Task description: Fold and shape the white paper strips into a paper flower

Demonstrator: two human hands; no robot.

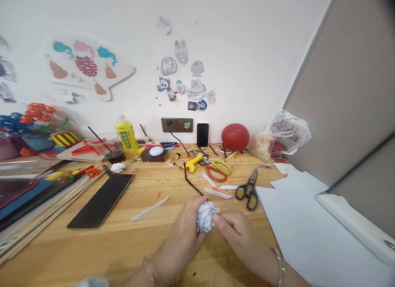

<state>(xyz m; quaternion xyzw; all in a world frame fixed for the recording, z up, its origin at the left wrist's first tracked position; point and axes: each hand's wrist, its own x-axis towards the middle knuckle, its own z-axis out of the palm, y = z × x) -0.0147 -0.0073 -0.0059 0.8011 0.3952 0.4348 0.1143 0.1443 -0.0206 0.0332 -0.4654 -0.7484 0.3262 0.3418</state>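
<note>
A white paper flower with many layered petals is held above the front of the wooden table. My left hand is wrapped round its left side and base. The fingers of my right hand are closed in a pinch at the flower's right edge, thumb against the petals. From behind the flower a thin, bent black stem sticks out toward the back left. Paper strips lie just beyond the hands, and black-handled scissors rest to their right. Another pointed paper strip is on the left.
Sheets of white paper cover the right side. A black tablet and wooden sticks lie left. Toward the wall are a yellow glue gun, a red balloon, a phone, a drink bottle and a cup.
</note>
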